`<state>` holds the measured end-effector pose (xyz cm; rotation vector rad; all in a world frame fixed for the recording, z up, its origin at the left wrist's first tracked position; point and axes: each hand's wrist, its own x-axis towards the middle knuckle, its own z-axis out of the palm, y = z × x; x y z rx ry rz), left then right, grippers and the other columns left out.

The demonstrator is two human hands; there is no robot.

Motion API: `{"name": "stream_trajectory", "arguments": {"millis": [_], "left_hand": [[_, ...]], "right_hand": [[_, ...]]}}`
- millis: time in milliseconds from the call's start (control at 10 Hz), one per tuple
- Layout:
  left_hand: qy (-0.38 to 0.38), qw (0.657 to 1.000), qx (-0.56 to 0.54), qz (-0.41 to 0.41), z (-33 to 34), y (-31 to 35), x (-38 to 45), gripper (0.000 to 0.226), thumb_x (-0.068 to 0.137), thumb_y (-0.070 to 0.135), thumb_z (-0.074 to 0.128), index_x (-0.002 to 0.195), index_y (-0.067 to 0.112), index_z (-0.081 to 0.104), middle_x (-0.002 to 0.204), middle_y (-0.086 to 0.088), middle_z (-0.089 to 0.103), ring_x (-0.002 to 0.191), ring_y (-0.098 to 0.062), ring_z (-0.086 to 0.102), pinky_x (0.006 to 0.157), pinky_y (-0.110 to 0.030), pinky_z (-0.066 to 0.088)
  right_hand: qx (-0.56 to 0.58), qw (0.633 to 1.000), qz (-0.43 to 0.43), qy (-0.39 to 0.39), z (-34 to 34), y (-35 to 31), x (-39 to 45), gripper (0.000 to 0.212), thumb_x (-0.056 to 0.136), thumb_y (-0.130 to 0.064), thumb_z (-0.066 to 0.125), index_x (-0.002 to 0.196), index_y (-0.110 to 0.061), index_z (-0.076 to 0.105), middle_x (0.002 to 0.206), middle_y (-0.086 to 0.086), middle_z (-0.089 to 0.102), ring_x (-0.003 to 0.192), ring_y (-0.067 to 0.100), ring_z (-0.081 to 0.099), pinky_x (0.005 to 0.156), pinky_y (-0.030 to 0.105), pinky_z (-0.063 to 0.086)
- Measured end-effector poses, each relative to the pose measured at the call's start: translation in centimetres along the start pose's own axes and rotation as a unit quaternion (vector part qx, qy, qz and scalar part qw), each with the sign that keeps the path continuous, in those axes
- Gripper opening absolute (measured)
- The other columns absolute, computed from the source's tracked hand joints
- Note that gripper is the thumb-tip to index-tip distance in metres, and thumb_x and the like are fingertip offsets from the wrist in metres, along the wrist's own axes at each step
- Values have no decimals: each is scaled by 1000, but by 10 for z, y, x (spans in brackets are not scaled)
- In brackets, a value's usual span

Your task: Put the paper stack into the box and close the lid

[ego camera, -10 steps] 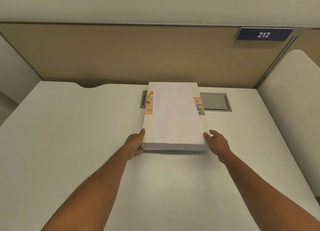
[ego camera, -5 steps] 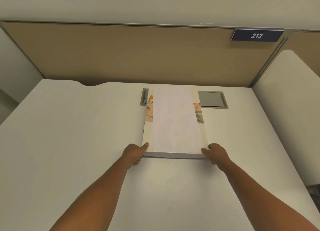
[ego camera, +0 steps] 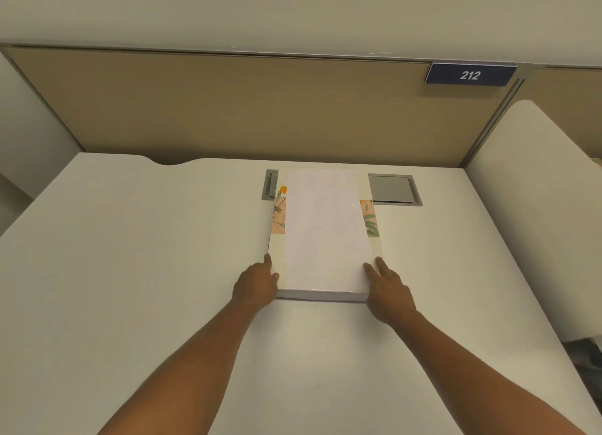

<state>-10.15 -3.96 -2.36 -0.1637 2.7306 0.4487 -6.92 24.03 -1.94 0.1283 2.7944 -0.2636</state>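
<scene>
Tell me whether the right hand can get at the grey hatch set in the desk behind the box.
Probably yes. The right hand rests at the box's near right corner, and the bare desk between it and the grey hatch holds nothing; only the hatch's left part is hidden by the box.

A white desk (ego camera: 130, 271) fills the lower frame, backed by a tan partition (ego camera: 228, 108) with a blue sign reading 212 (ego camera: 470, 75) at upper right. At centre lies a flat cream box (ego camera: 325, 232), its lid down, a white sheet on top and floral print showing at both side edges. It partly covers a grey cable hatch (ego camera: 392, 189). The left hand (ego camera: 257, 284) touches the box's near left corner; the right hand (ego camera: 389, 291) rests fingers on the near right corner.
</scene>
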Motion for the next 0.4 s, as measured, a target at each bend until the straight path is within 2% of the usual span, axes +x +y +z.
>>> {"name": "stream_trajectory", "arguments": {"millis": [100, 200, 300, 400], "left_hand": [[-38, 998, 45, 7, -14, -1, 3, 63, 100, 41, 39, 156, 18, 21, 141, -13, 53, 128, -33, 52, 100, -39, 46], [-26, 998, 51, 8, -21, 6, 2, 61, 98, 45, 42, 149, 14, 30, 141, -14, 49, 128, -33, 50, 100, -42, 47], [21, 999, 28, 26, -32, 19, -2, 62, 96, 47, 44, 149, 15, 32, 144, -13, 46, 130, -32, 46, 101, -44, 46], [78, 992, 6, 94, -55, 39, -3, 62, 96, 44, 47, 149, 16, 32, 151, -10, 39, 135, -31, 39, 101, -45, 46]], "right_hand": [[-17, 1000, 4, -26, -11, -3, 5, 57, 91, -21, 43, 147, -22, 30, 157, 3, 22, 138, 31, 28, 99, 52, 42], [-30, 999, 1, -31, -23, -6, 10, 46, 97, -30, 36, 141, -19, 37, 147, 3, 36, 141, 31, 26, 100, 53, 41], [-51, 998, -28, 34, -43, -13, 13, 51, 99, -40, 35, 145, -18, 32, 157, 6, 29, 148, 31, 16, 104, 53, 39], [-46, 988, -86, 116, -71, -30, 19, 57, 99, -43, 38, 148, -17, 28, 161, 9, 21, 150, 31, 12, 107, 53, 37]]}}
